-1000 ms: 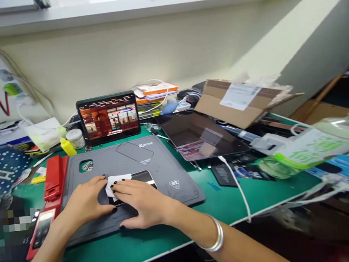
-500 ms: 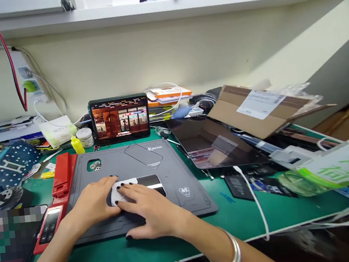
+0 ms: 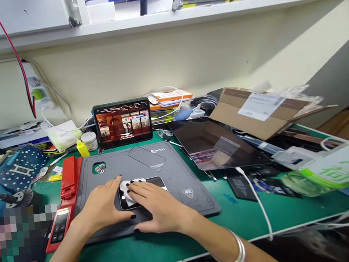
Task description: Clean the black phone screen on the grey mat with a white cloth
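A phone [image 3: 126,205] with a dark glossy screen lies flat on the grey work mat [image 3: 179,176]. My left hand [image 3: 103,203] braces its left end, the index fingertip by the upper corner and the thumb along the lower edge. On the screen, the fingers of my right hand [image 3: 157,207] press down a crumpled white wipe [image 3: 124,187]. My right thumb points left, below the phone. Part of the screen is hidden by the wipe and my right hand. Behind the phone, a clear glass sheet with a dark outline [image 3: 148,158] rests on the mat.
A tablet [image 3: 123,122] playing video stands behind the mat. Left are a red clamp-like tool [image 3: 68,178], a yellow bottle [image 3: 82,148] and a white jar [image 3: 89,141]. Right are a large dark screen panel [image 3: 215,143], a white cable [image 3: 257,199] and an opened cardboard box [image 3: 240,110].
My right hand and the wipe have shifted slightly along the phone, showing more of its left end. My left thumb has spread rightward below it. The view has tilted up a little.
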### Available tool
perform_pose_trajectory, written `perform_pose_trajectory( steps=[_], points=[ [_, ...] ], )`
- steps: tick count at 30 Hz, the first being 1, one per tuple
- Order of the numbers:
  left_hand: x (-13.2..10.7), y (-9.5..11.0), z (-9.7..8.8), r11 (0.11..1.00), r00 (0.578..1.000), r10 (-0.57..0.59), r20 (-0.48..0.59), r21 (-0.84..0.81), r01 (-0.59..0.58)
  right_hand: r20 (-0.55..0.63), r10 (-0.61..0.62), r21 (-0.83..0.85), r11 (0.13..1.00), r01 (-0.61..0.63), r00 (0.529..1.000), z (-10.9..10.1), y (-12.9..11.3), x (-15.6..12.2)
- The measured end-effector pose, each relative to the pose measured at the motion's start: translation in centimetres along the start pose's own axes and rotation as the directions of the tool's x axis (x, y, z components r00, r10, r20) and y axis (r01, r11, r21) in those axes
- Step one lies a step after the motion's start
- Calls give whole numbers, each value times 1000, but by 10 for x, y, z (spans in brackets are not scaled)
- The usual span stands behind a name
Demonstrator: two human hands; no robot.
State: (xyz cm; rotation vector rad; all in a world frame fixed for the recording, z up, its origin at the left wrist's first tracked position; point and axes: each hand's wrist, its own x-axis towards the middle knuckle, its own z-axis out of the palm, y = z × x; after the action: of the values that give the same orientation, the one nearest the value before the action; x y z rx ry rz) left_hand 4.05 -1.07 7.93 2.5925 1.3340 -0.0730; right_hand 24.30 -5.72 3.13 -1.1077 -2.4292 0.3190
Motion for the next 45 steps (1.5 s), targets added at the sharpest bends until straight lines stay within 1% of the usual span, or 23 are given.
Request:
perform_pose_trajectory(
  steps=[3, 6, 8, 11, 12, 13, 14, 16, 17, 18, 19, 23, 25, 27, 32, 35, 40, 43, 45],
  points=[
    [-2, -4, 3, 1000, 1000, 19, -17, -3, -19, -16, -48, 27, 998, 49, 999, -1, -2, 0],
    [-5, -7, 6, 999, 998, 51, -28, -4, -52, -15, -50, 33, 998, 51, 999, -4, -3, 1],
    [-6, -8, 8, 998, 998, 58, -27, 7, -58, -19, -16, 26, 1000, 17, 1000, -6, -3, 1],
    [-6, -9, 8, 998, 998, 59, -19, 17, -59, -60, 98, -8, 995, -99, 993, -7, -3, -1],
    [-6, -9, 8, 998, 998, 56, -16, 18, -56, -69, 119, -15, 993, -121, 990, -7, -4, -1],
    [-6, -9, 8, 999, 999, 52, -14, 18, -51, -66, 112, -14, 993, -114, 991, -7, -5, -2],
    [-6, -9, 8, 999, 999, 48, -14, 18, -48, -50, 75, -3, 997, -75, 996, -6, -6, -3],
    [-5, -9, 8, 999, 999, 48, -18, 17, -48, -17, -36, 35, 999, 36, 999, -3, -7, -4],
    [-5, -9, 8, 999, 998, 50, -22, 14, -50, -4, -73, 48, 996, 73, 997, -1, -8, -4],
    [-5, -9, 8, 999, 998, 52, -25, 11, -51, 4, -79, 51, 996, 79, 997, 0, -8, -4],
    [-5, -9, 7, 999, 998, 50, -24, 8, -50, 7, -59, 42, 997, 58, 998, 0, -7, -4],
    [-3, -8, 6, 1000, 1000, 16, 4, 20, -16, -13, 86, -37, 996, -87, 996, -1, -3, -3],
    [-3, -7, 6, 999, 1000, 6, 18, 36, -7, -20, 102, -51, 993, -103, 995, -3, -2, -3],
    [-3, -6, 5, 999, 1000, 6, 20, 36, -7, 5, 68, -32, 997, -68, 998, -5, -2, -4],
    [-4, -4, 3, 1000, 1000, 12, -2, 18, -12, 85, -85, 31, 996, 83, 993, 1, -7, -2],
    [-3, -3, 4, 1000, 1000, 13, -3, 26, -13, 119, -99, 15, 995, 98, 988, 8, -12, 6],
    [-2, -5, 8, 1000, 999, 14, -30, 18, -14, 167, -22, -83, 996, 36, 986, 16, -17, 20],
    [-3, -7, 9, 1000, 999, 14, -36, 6, -14, 172, 96, -131, 989, -74, 980, 13, -19, 17],
    [-3, -8, 8, 1000, 1000, 12, -18, 8, -12, 164, 184, -162, 974, -157, 969, 12, -21, 12]
  ],
)
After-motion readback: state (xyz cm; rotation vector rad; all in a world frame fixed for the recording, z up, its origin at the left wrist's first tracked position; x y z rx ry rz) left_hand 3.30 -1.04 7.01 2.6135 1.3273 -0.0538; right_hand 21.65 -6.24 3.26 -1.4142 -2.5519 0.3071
